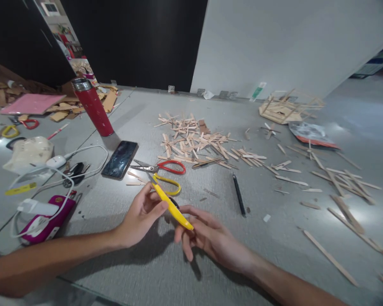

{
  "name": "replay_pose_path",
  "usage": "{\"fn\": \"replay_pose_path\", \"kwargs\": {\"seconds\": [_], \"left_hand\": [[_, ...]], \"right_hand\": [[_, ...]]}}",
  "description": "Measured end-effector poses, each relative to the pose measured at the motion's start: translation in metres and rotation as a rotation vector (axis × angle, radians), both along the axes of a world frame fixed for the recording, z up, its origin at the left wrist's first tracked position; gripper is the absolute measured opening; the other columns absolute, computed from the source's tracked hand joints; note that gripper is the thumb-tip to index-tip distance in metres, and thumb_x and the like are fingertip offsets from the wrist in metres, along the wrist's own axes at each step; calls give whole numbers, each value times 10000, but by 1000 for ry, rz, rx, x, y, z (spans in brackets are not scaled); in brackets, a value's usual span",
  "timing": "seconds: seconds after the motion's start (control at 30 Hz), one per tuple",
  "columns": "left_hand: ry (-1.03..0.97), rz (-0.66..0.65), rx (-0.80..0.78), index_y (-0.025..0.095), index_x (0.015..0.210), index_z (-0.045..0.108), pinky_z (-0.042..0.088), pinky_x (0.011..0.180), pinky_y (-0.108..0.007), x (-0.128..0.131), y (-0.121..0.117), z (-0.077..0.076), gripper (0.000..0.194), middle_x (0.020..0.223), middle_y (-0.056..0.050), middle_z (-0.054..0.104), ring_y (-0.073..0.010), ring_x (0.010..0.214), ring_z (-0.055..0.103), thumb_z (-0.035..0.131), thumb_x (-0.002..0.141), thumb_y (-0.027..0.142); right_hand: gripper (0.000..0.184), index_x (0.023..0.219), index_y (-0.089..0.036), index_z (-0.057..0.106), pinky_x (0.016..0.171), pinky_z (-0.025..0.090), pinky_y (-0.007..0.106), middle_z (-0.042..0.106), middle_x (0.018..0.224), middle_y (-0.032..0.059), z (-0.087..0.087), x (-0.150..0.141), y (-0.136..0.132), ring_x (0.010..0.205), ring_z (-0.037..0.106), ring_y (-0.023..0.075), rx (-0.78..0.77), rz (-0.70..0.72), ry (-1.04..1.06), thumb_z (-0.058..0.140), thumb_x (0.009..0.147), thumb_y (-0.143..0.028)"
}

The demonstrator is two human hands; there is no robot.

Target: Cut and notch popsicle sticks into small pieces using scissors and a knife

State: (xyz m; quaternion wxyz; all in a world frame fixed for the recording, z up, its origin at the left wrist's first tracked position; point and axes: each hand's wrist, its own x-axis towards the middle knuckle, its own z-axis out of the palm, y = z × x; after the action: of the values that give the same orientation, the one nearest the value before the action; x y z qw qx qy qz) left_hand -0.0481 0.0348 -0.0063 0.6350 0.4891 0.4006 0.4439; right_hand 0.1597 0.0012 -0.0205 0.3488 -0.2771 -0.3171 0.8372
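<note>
Both hands meet over the grey table near its front. My left hand (143, 214) pinches the upper part of a yellow utility knife (170, 206) between thumb and fingers. My right hand (207, 236) holds the knife's lower end with curled fingers. Just beyond the hands lie scissors with one red and one yellow handle (166, 170). A black pen (238, 194) lies to the right of them.
A pile of wooden sticks (194, 142) covers the table's middle, with longer sticks (338, 178) at right. A black phone (120, 159), a red bottle (94, 108), white cables (64, 163) and a pink device (47, 221) sit left. A stick frame (287, 108) stands far right.
</note>
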Motion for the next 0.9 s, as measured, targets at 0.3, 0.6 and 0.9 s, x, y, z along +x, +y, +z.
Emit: {"fn": "replay_pose_path", "kwargs": {"seconds": [0.3,0.6,0.9], "left_hand": [[71,62,-57,169,948,562,462,628,-210,2,4,1,538,774,23,593,-116,679,554,843,773,594],[-17,63,-13,175,1012,602,482,650,-188,2,6,-1,473,772,30,647,-102,695,605,865,802,507],[42,35,11,173,862,670,563,833,-333,-3,3,-7,430,835,-44,741,-197,843,710,827,820,571]], "right_hand": [[539,1199,-170,686,582,523,274,784,835,67,-4,-1,-2,556,699,140,88,11,-38,685,922,-633],[477,1220,-161,756,573,576,309,792,837,91,-2,-2,-1,584,691,156,291,-209,-380,690,939,-541],[379,1203,-249,648,656,622,308,762,891,32,-11,0,-6,694,721,169,682,-602,-692,796,861,-324]]}}
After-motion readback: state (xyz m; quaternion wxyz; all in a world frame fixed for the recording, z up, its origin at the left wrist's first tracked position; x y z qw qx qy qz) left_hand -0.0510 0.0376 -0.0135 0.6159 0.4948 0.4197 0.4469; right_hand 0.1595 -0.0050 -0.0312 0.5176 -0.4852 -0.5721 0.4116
